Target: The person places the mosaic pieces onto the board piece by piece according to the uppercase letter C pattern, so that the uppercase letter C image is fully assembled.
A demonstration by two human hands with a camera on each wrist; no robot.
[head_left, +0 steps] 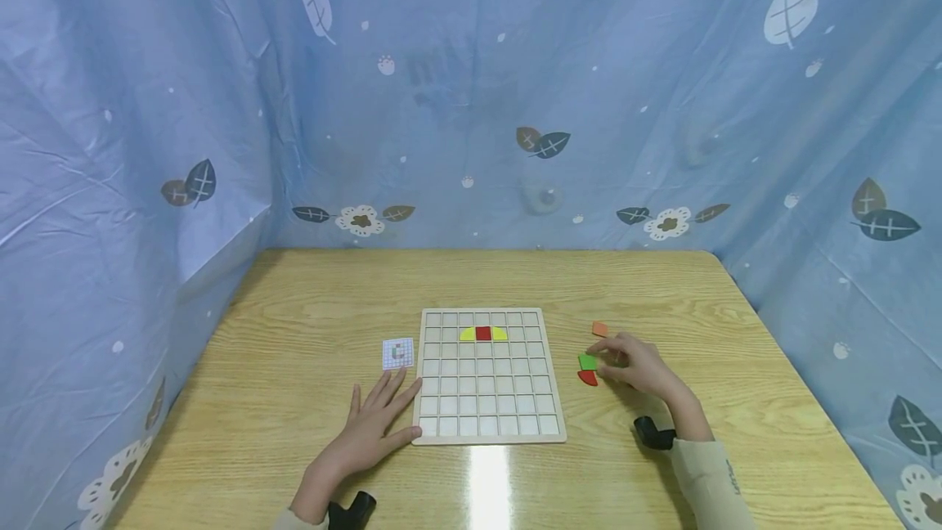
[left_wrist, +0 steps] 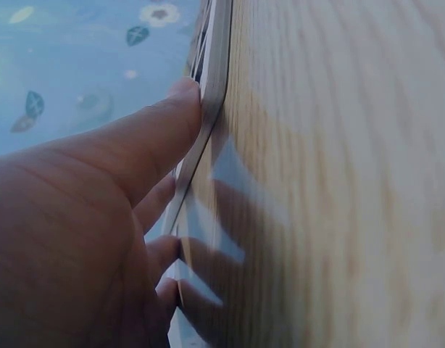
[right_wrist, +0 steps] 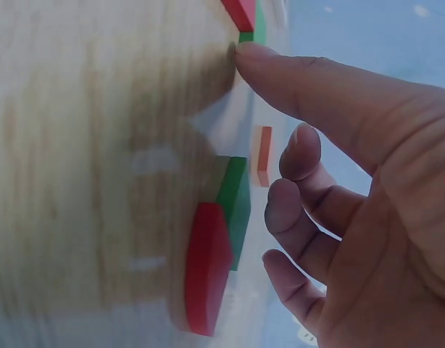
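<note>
A pale wooden grid board (head_left: 489, 440) lies on the table. It holds a red square tile (head_left: 482, 334) between two yellow quarter-round tiles (head_left: 468, 334). My left hand (head_left: 371, 432) rests flat with fingers spread, thumb and index fingertip touching the board's left edge; in the left wrist view the thumb (left_wrist: 157, 127) presses that edge. On the right, my right hand (head_left: 640, 365) pinches a green square tile (head_left: 587, 361) between thumb and index finger. The index finger is hidden in the right wrist view. A red quarter-round tile (head_left: 587, 378) lies against the green one.
A small pattern card (head_left: 397, 353) lies left of the board. An orange tile (head_left: 599, 329) sits beyond my right hand. Under that hand, the right wrist view shows another green tile (right_wrist: 235, 210) and red tile (right_wrist: 206, 268). A blue patterned curtain (head_left: 471, 105) surrounds the table.
</note>
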